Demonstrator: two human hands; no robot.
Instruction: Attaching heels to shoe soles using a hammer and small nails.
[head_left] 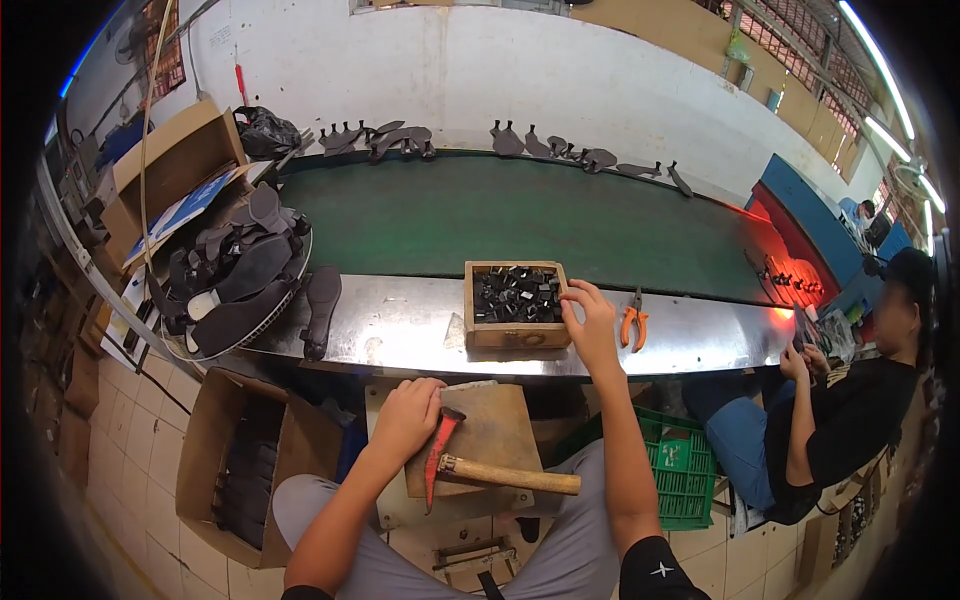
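Observation:
My right hand point(594, 325) is at the right side of a small wooden box point(517, 337). Its fingers are apart and bent over the rim. Small black parts point(517, 292), probably heel tips, fill the box. My left hand point(405, 415) rests at the far left of a wooden board point(505, 420) above my lap, fingers bent together and fingertips hidden. I cannot make out what, if anything, is in it. Just right of it, a hammer point(510, 474) with a red and black head and wooden handle lies across the board.
Orange-handled pliers point(634, 322) lie right of the box. A basket point(240, 290) piled with dark shoe soles stands left; one sole point(320, 312) lies beside it. More soles line the green belt's point(500, 215) far edge. A cardboard box point(290, 470) and green crate point(680, 470) flank me. A co-worker point(845, 410) sits right.

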